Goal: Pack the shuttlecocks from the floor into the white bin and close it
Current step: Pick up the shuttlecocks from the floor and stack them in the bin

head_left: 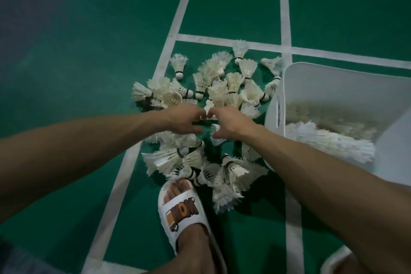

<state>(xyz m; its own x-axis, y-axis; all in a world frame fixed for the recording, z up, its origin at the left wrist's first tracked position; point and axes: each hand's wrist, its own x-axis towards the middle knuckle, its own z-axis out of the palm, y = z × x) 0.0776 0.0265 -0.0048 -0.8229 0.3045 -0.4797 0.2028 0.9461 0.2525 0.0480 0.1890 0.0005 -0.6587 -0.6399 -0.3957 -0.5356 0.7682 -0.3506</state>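
Observation:
Several white feather shuttlecocks (213, 87) lie heaped on the green court floor in front of me. My left hand (185, 121) and my right hand (231, 125) meet over the middle of the heap, fingers curled down among the shuttlecocks. A shuttlecock (209, 107) shows between the fingertips of both hands; which hand grips it I cannot tell. The white bin (311, 82) stands open at the right, with shuttlecocks (329, 140) piled inside it. No lid is in view.
White court lines (175, 26) cross the green floor around the heap. A foot in a white slide sandal (184, 213) stands just below the heap, its toes touching shuttlecocks. A second white sandal (340, 260) peeks in at the bottom right.

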